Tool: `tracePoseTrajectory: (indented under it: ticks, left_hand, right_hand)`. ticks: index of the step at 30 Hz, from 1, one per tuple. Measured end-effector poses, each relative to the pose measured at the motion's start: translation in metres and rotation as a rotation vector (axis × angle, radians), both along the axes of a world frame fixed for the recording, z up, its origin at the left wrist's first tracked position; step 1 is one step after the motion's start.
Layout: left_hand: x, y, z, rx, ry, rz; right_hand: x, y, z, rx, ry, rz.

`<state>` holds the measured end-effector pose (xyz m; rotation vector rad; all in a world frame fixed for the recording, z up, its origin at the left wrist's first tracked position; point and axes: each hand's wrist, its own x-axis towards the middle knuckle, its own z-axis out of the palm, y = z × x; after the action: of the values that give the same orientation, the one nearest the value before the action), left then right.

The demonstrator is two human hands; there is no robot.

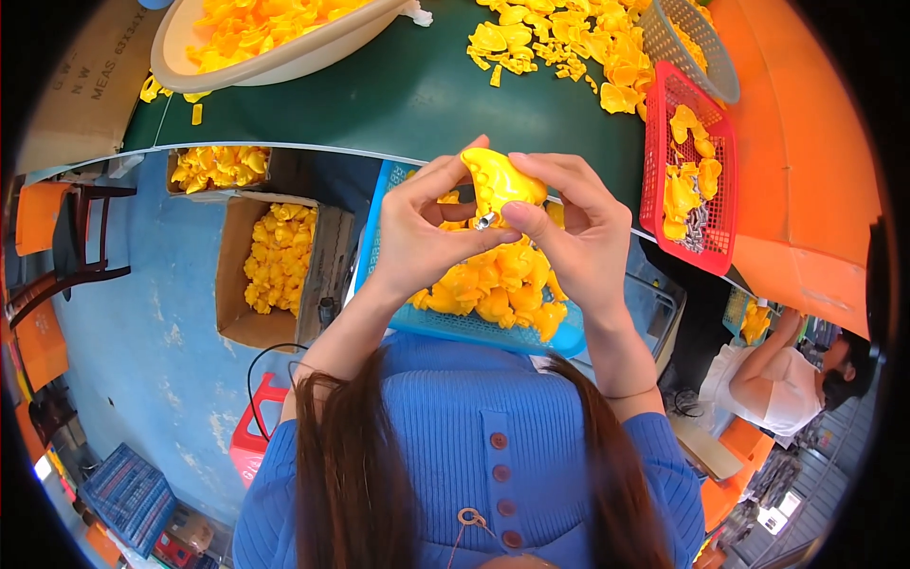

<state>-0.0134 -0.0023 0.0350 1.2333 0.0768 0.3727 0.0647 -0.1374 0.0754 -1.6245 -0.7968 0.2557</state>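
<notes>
Between my two hands is a glossy yellow moulded plastic piece (pixel 504 182), curved, with a row of bumps along its left edge. A small silvery metal part (pixel 485 221) shows at its lower end. My left hand (pixel 424 220) grips the piece from the left, its fingertips at the bumpy edge. From the right, my right hand (pixel 580 220) holds it with the thumb pressed low on the front and the fingers over the top. Under my hands, a blue plastic basket (pixel 569 339) holds a heap of similar yellow pieces (pixel 498 284), partly hidden by my hands.
A green table (pixel 398 109) lies ahead, with a beige basin (pixel 284 66) of yellow parts, loose yellow parts (pixel 616 57), a grey basket (pixel 706 57) and a red basket (pixel 649 152). Left stands a cardboard box (pixel 232 284) of yellow pieces; right, another person (pixel 768 379) sits.
</notes>
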Motion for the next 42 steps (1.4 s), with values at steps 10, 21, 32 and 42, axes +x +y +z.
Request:
tracePoseTrajectory:
  ticks: [10, 21, 32, 42]
  left_hand:
    - [0.000, 0.000, -0.001, 0.072, 0.035, 0.007]
    - [0.001, -0.002, 0.002, 0.060, 0.033, 0.042]
    - [-0.002, -0.001, 0.006, -0.217, 0.055, -0.042]
    - [-0.004, 0.008, 0.015, 0.084, 0.143, -0.132]
  right_hand:
    - [0.005, 0.000, 0.007, -0.056, 0.081, 0.064]
    - [0.003, 0.004, 0.004, -0.006, 0.214, 0.008]
    - [0.003, -0.001, -0.005, 0.059, 0.179, 0.056]
    - [0.010, -0.012, -0.005, 0.040, 0.226, 0.163]
